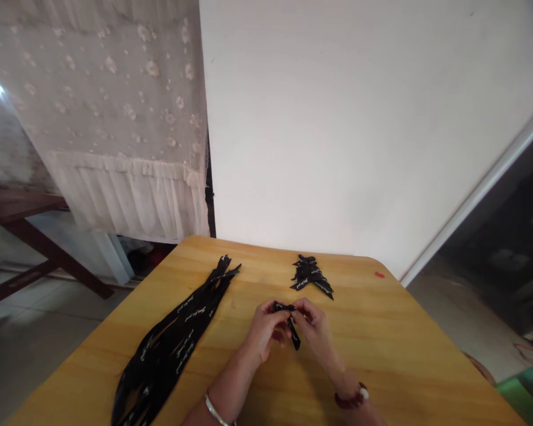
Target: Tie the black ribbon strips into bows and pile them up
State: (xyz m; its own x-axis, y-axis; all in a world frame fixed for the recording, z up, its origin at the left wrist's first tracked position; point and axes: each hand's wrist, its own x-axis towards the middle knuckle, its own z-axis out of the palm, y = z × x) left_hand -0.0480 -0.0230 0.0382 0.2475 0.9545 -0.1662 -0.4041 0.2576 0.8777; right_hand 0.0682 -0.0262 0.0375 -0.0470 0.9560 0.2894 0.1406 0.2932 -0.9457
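Observation:
My left hand and my right hand meet over the middle of the wooden table. Both pinch one short black ribbon piece with white lettering; its loose end hangs down between the hands. A long bundle of black ribbon strips lies to the left, running from the near edge toward the far side. A small pile of folded black ribbon bows rests just beyond my hands.
A tiny red item lies near the table's far right corner. A white wall stands behind the table, a lace curtain hangs at the left, and a dark wooden bench stands on the floor at left.

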